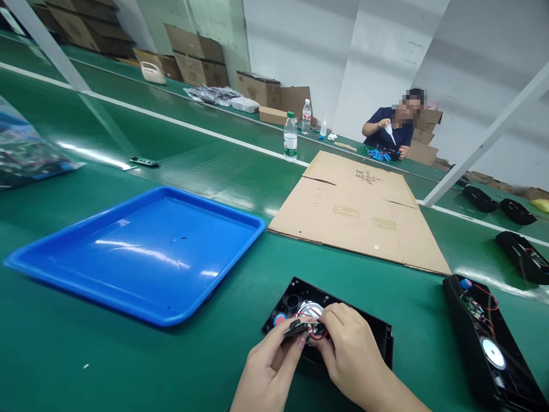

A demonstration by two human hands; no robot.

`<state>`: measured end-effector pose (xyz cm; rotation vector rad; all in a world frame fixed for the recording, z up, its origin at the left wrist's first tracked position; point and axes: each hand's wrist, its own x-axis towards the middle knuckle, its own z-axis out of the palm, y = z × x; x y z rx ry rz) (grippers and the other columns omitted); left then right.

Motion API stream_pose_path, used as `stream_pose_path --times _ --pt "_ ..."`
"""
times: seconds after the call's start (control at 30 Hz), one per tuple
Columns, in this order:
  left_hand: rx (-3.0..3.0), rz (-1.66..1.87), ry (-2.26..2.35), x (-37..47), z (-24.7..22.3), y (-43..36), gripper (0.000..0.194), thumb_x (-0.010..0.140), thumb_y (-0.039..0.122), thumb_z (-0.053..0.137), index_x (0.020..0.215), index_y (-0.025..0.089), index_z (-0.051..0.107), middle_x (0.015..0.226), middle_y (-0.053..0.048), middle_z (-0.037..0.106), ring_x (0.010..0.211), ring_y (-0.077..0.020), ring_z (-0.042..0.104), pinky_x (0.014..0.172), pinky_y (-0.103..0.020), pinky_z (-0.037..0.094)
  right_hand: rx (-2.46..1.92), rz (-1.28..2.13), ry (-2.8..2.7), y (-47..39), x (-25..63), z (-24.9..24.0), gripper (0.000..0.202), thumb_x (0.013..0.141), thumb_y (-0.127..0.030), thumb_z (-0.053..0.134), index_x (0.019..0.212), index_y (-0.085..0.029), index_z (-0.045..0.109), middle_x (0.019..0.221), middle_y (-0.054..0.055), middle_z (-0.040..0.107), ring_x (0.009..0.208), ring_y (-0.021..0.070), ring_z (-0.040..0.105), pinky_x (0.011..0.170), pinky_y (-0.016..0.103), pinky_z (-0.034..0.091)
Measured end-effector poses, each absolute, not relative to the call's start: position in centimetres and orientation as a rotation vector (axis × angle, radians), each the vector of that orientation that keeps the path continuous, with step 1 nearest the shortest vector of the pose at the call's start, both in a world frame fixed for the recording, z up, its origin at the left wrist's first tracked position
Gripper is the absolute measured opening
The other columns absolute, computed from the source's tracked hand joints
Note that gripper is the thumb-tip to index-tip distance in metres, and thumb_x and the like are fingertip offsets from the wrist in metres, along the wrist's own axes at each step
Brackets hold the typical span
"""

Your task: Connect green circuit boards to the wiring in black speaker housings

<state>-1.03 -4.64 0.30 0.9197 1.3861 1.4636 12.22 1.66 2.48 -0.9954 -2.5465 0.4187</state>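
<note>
Where the green belt (86,355) nears the viewer, right of the blue tray (137,252), lies a black housing (373,332) — open side up, long axis running left to right. Left hand (268,372) and right hand (349,349) pinch a small wired part (306,327) over it. Beyond the tray: flattened cardboard (355,209), water bottle (290,136) — white walls, stacked cartons.

I see a green bench (64,355) with a white stripe along its far edge. The tray (141,252) is bright blue, the flattened cardboard (355,212) plain brown. The open casing (377,332) near my edge is black, with red wires (319,335) and a silver speaker (311,309) inside.
</note>
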Motion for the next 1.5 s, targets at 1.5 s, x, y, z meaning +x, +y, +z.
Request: stream_pose_path --times 1.5 --pt "1.421 1.534 1.573 -0.9 0.4 -4.8 0.026 0.087 0.020 0.047 0.106 0.025 0.065 0.102 -0.001 0.072 0.085 -0.0181 0.070 0.076 -0.021 0.056 -1.084 0.831 -2.419 2.3 12.4 3.3 0.002 0.085 -0.019 0.055 0.086 -0.020 0.056 0.073 -0.003 0.063 0.064 0.0119 0.055 0.059 0.021 0.038"
